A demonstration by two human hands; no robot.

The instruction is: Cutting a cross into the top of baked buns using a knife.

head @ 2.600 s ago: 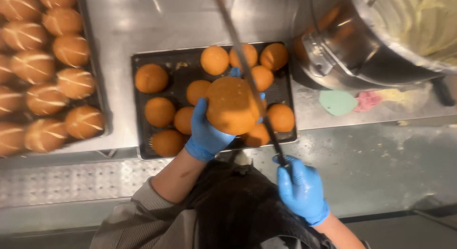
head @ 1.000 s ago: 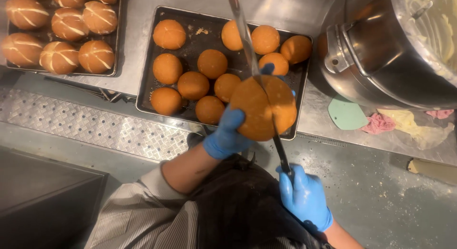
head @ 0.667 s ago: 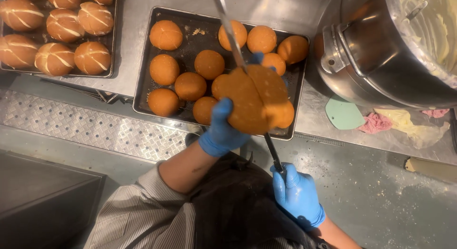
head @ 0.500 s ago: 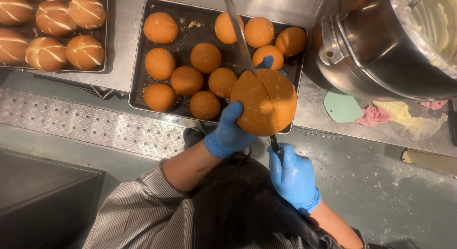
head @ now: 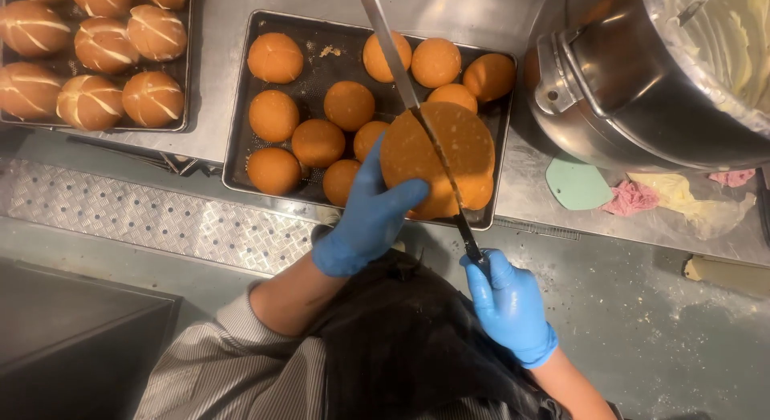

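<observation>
Left hand (head: 370,219) cups the round bun (head: 437,159) from below, raised above the dark tray (head: 241,131) — keeps it steady for the blade. Right hand (head: 509,308) fisted on the long knife (head: 417,119) handle, blade laid across the bun's face — mid-slice, by the look.

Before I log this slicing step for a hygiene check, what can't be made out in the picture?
Head view only:
- Knife tip: cut off by the top edge.
- Knife handle: wrapped inside the right hand.
- How deep the blade sits in the bun: hidden by the bun itself.
- Left hand palm: behind the bun.
- Mixing bowl contents: cut off at the right and top edges.
</observation>
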